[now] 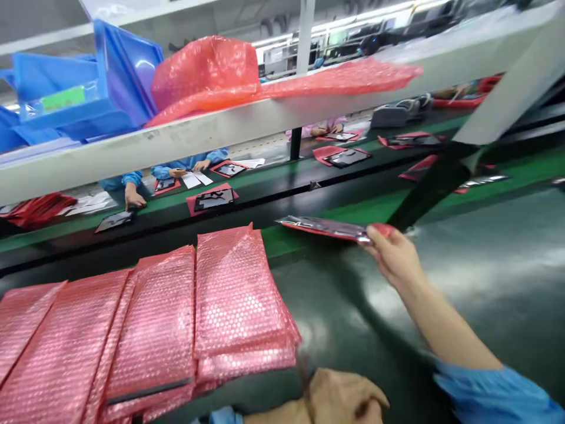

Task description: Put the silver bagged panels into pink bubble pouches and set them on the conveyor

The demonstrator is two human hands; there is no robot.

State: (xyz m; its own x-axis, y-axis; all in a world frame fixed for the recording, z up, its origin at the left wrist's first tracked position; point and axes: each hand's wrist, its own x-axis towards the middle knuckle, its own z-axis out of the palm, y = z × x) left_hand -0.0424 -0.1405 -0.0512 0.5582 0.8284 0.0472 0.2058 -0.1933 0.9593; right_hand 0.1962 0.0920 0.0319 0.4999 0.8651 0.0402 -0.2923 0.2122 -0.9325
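My right hand is closed on one end of a flat item in clear and red wrapping, held over the green edge strip of the conveyor. At the bottom edge, my left hand is blurred and partly cut off, just right of the pink bubble-wrap pouches, its fingers curled and hard to make out. Those pouches lie overlapping in a row across the lower left of the dark green table.
A white shelf rail with blue bins and red bubble wrap crosses above. A slanted post stands at right. Beyond, wrapped flat devices lie on the conveyor, near other people's hands.
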